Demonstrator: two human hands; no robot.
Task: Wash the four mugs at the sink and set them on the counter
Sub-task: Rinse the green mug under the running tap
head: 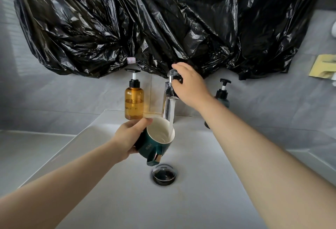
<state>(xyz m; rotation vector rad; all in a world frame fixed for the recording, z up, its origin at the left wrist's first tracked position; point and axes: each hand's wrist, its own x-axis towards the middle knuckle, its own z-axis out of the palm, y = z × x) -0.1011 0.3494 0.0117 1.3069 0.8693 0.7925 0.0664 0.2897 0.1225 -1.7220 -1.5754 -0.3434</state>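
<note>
Left hand (130, 138) gripping dark green ceramic mug (154, 144) with white inside, holding it tilted over white sink basin (118, 198) near back edge, water stream (171, 114) running into it. Right hand (190, 85), above and behind mug, fingers curling round chrome faucet lever (171, 74).

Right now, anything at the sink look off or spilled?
Only the crumpled black plastic bags taped across the wall above the faucet, hiding whatever is behind. No spill: the left hand holds the green mug under the stream, over the sink, and the right hand grips the faucet handle.
</note>
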